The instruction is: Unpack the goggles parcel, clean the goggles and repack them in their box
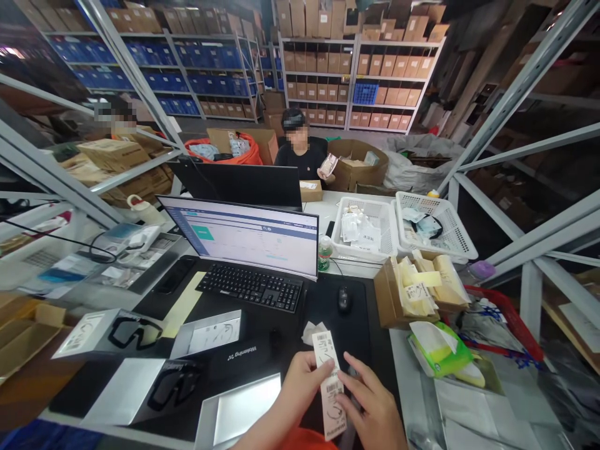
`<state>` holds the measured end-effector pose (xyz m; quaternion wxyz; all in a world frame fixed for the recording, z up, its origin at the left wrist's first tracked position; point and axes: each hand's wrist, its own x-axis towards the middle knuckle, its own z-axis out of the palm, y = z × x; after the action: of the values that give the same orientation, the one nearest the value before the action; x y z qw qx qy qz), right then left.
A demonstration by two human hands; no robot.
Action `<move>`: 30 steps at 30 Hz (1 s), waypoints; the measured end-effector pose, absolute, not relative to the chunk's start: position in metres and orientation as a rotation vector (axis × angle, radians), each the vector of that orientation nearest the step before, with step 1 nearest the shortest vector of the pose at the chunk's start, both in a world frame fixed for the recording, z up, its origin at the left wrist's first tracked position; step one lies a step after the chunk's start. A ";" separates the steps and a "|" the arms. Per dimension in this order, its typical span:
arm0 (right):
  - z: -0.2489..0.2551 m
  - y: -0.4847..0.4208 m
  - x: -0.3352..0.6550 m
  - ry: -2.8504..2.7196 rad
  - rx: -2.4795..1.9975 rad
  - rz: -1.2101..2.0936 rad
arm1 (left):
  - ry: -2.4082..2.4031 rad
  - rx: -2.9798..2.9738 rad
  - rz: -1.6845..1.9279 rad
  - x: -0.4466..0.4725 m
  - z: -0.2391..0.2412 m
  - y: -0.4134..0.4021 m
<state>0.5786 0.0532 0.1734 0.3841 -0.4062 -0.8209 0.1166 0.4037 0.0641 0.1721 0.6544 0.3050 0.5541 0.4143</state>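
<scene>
A long white paper tag printed with barcodes (329, 394) stands upright at the bottom of the view. My left hand (302, 386) pinches it near the middle from the left. My right hand (372, 400) grips its right edge, with the thumb pressed against the paper. Both hands are over a black desk mat (285, 340). A crumpled white tissue (313, 332) lies just above my left hand. To the left lie flat white packets with black goggle shapes (134, 334), and an open silver-lined box (239, 403) sits just below my left hand.
A monitor (239, 234), keyboard (250, 287) and mouse (344, 299) stand ahead. White baskets (434, 225) and a box of yellow packets (389, 294) are to the right. A co-worker (300, 156) sits beyond, holding a packet. Metal shelves surround the desk.
</scene>
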 end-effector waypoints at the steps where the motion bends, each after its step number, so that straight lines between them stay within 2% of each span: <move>1: 0.169 0.053 0.579 -2.079 -1.038 0.321 | 1.254 0.702 0.940 0.405 0.171 0.064; 6: 0.158 0.047 0.580 -2.089 -1.083 0.471 | 1.257 0.712 0.925 0.408 0.165 0.062; 10: 0.182 0.042 0.586 -2.135 -1.111 0.614 | 1.298 0.637 0.953 0.403 0.160 0.061; 13: 0.206 0.042 0.604 -2.044 -1.165 0.867 | 1.389 0.486 1.008 0.392 0.160 0.065; 16: 0.212 0.049 0.636 -1.594 -1.247 1.056 | 1.431 0.301 1.088 0.381 0.161 0.073; 19: 0.198 0.064 0.660 -0.941 -1.340 0.935 | 1.460 0.161 1.156 0.380 0.163 0.078; 21: 0.183 0.071 0.659 -0.731 -1.324 0.893 | 1.462 0.156 1.167 0.387 0.163 0.078; 26: 0.151 0.059 0.599 -1.073 -1.100 1.122 | 1.359 0.321 1.129 0.416 0.160 0.071; 30: 0.148 0.042 0.565 -1.011 -1.090 1.345 | 1.321 0.462 1.074 0.428 0.158 0.069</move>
<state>0.5645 0.0421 0.1476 0.5383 -0.4584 -0.4249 0.5652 0.4280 0.0688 0.1580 0.6356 0.2021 0.5781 0.4700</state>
